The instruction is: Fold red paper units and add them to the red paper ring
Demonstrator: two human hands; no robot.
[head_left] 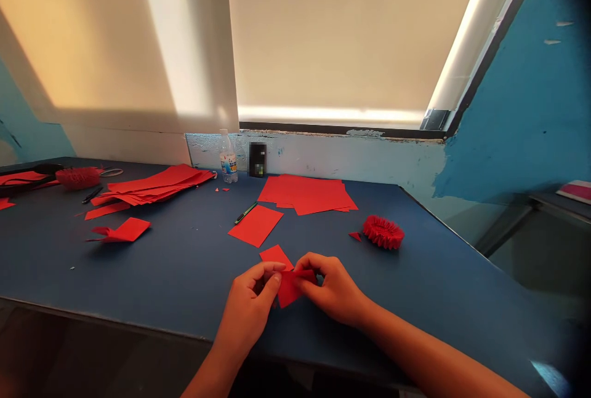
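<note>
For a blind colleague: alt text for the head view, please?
The left hand and right hand pinch a small folded piece of red paper on a dark blue table. Nearby are a pleated red paper ring, loose red sheets and a plastic water bottle.

Stacked paper sheets (307,194) lie on the desk (138,275).

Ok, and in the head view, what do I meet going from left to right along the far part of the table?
Red pleated paper ring, stack of red paper, water bottle, small black box, pile of red paper, second red pleated paper ring.
</note>
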